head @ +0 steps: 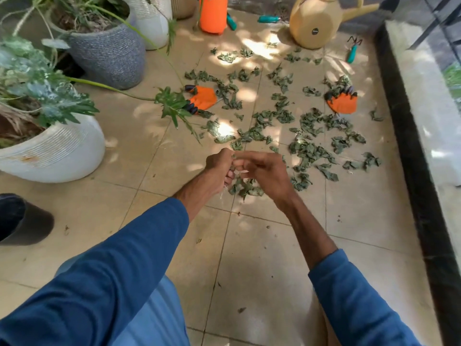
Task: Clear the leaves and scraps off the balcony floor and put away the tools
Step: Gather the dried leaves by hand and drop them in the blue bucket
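This is a balcony at a home, used as a little garden. The floor of pale square tiles (262,258) is outdoors in patchy sun. Plants grow in a round white ribbed pot (62,151) and a grey woven pot (109,56). A yellow plastic watering can (316,21) and a small teal-handled hand rake (352,52) sit on it.
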`<control>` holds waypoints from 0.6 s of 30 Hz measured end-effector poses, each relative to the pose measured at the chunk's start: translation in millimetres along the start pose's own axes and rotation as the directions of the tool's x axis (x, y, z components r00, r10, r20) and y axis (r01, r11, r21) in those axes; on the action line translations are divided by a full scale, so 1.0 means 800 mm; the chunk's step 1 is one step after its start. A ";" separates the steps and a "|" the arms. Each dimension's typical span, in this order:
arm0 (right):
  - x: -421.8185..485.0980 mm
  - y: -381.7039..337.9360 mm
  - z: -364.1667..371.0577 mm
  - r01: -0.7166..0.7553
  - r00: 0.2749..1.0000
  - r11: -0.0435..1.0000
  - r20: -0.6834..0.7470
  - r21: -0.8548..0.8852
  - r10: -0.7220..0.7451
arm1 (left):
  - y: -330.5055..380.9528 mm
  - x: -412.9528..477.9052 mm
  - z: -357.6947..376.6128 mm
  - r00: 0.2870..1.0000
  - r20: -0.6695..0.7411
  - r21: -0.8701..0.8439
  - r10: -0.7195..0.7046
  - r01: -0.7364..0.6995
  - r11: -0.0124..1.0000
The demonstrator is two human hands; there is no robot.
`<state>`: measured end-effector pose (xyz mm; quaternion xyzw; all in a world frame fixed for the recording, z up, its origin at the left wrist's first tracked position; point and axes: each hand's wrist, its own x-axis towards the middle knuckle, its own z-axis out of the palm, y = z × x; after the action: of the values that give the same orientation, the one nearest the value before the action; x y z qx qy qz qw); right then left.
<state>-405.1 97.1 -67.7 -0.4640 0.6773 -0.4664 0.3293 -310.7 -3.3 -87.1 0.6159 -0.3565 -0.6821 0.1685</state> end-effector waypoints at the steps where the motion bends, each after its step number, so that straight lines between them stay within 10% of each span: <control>1: 0.000 0.017 -0.015 -0.049 0.998 0.997 -0.033 0.062 0.051 | 0.001 0.001 0.003 1.000 0.001 -0.007 0.005 -0.005 1.000; 8: -0.025 0.172 -0.070 -0.377 0.920 0.809 -0.280 -0.451 0.273 | -0.001 0.017 0.000 0.999 0.052 -0.033 0.002 0.000 0.999; 18: -0.032 0.226 -0.054 -0.344 0.939 0.680 -0.239 -0.648 0.247 | -0.006 0.020 -0.008 0.996 0.088 -0.010 -0.021 0.022 1.000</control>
<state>-492.5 159.4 -222.0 -0.4045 0.8865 -0.1556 0.1619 -306.5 -12.3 -101.9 0.5881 -0.3531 -0.7123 0.1486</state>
